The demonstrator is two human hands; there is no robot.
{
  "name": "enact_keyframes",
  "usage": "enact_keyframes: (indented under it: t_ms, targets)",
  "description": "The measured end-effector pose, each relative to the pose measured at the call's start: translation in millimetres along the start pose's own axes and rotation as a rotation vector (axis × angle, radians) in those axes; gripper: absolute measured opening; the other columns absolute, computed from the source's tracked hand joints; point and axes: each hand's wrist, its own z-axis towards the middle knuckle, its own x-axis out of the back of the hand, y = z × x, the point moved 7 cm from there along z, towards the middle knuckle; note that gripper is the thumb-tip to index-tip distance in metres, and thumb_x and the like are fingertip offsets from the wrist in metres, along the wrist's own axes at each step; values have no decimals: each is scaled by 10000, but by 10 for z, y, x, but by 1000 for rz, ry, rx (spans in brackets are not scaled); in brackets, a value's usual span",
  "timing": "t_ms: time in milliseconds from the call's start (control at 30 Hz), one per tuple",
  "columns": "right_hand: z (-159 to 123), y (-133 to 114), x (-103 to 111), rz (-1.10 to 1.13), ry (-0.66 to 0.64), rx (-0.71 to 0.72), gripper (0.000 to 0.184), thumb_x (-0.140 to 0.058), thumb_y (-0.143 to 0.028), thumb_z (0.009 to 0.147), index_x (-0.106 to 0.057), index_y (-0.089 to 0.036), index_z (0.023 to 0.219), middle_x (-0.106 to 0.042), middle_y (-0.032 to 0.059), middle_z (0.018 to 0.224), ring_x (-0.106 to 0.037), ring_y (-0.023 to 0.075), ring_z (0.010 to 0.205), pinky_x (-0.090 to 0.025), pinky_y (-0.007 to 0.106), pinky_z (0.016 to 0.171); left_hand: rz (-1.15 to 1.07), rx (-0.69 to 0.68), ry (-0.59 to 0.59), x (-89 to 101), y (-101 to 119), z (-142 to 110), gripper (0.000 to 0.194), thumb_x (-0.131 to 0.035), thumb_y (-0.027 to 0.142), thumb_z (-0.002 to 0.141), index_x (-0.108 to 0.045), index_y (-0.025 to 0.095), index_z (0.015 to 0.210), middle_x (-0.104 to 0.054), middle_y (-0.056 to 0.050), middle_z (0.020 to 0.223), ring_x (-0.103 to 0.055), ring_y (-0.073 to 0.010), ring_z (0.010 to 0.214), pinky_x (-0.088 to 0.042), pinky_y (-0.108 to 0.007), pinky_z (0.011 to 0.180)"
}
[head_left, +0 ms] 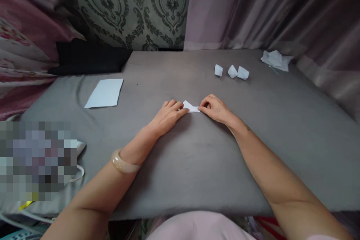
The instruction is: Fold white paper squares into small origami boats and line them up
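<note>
**Head view.** We see a small folded white paper lying on a grey cloth-covered surface, centred between the two hands and ahead of the forearms. Its long axis runs nearly crosswise to our line of sight, tilting only slightly, and a short peak on its far edge points away from the wearer.

The left hand, with a pale bangle on its wrist, lies with the fingers together and curled over the paper's left end, pressing down; we cannot tell whether its thumb is beneath. The right hand has its fingertips bunched at the paper's right tip in what appears to be a pinch. The hands are close together but not touching.

We judge the main risk to be slippage: uneven pressure from the two hands could skew the paper on the cloth, and a light grip could let the folded layers spring apart. The hands also hide much of the paper, so a misaligned edge could go unnoticed.

Beyond the hands lie a flat sheet of paper at far left, three small folded paper pieces at far right, and a crumpled paper further right.
</note>
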Motion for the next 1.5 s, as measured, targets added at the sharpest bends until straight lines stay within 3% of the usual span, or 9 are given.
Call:
enact_keyframes:
  t_ms: [133, 233, 367, 567, 867, 967, 1100, 1267, 1500]
  targets:
    - [-120, -276, 19, -72, 184, 172, 194, -448, -153, 875, -635, -177, 924, -608, 50, 937, -542, 153, 794, -423, 291, 771, 29, -22, -46, 22, 49, 26, 387, -332, 142, 945, -535, 203, 1269, -572, -104, 1117, -469, -222, 954, -332, -343, 768]
    - [-294, -616, -224, -239, 78, 340, 311, -347, -106, 913, -609, -169, 1068, -613, 89, 1036, -525, 202, 963, -415, 317, 842, 71, -8, -77, 31, 78, 28, 348, -340, 175, 955, -578, 192, 1208, -583, -100, 1101, -485, -221, 945, -340, -348, 775]
    - [-445, -783, -405, -475, 11, 303, 355, -363, -199, 943, -521, -110, 1248, -583, 138, 1081, -510, 242, 945, -433, 351, 818, 125, 48, -107, 29, 94, -40, 325, -354, 214, 961, -588, 185, 1185, -571, -103, 1138, -493, -229, 970, -359, -353, 800]
    - [-475, -812, -414, -561, -19, 319, 415, -360, -297, 959, -475, -162, 1334, -554, 134, 1128, -486, 249, 995, -436, 347, 819, 108, 221, -146, 36, -7, -273, 411, -398, 163, 932, -477, 216, 1332, -549, -108, 1123, -488, -237, 987, -407, -341, 790]
    - [-488, -858, -444, -626, -31, 320, 424, -344, -359, 963, -452, -279, 1366, -519, 123, 1107, -449, 246, 964, -409, 347, 786, 84, 430, -176, 157, -205, -567, 477, -385, 28, 827, -539, 152, 1261, -570, -119, 1080, -506, -242, 924, -467, -351, 775]
    - [-468, -896, -464, -656, -23, 334, 426, -346, -379, 960, -449, -300, 1365, -520, 118, 1035, -439, 249, 914, -392, 359, 778, -9, 427, -93, 231, -150, -465, 384, -382, 33, 804, -603, 119, 1107, -581, -126, 1054, -510, -246, 946, -470, -358, 810]
    - [-456, -903, -466, -660, -33, 328, 391, -333, -373, 960, -548, -257, 1266, -525, 126, 1021, -442, 253, 899, -386, 366, 765, -204, 278, 89, 178, 71, -139, 497, -363, 31, 794, -421, 101, 1282, -569, -120, 1139, -502, -216, 1027, -446, -345, 904]
    - [-477, -821, -391, -537, -43, 314, 405, -359, -342, 956, -528, -179, 1286, -540, 129, 1118, -467, 248, 983, -421, 351, 807, -192, 277, 99, -5, 60, 25, 468, -356, 45, 810, -402, 27, 1275, -580, -156, 1094, -524, -227, 979, -437, -372, 912]
    - [-475, -714, -275, -489, -14, 314, 367, -355, -291, 956, -589, -135, 1192, -583, 128, 1061, -503, 243, 966, -452, 362, 813, -147, 260, 64, 46, 51, -19, 302, -351, 162, 921, -592, 155, 1103, -569, -92, 973, -513, -202, 893, -459, -335, 841]
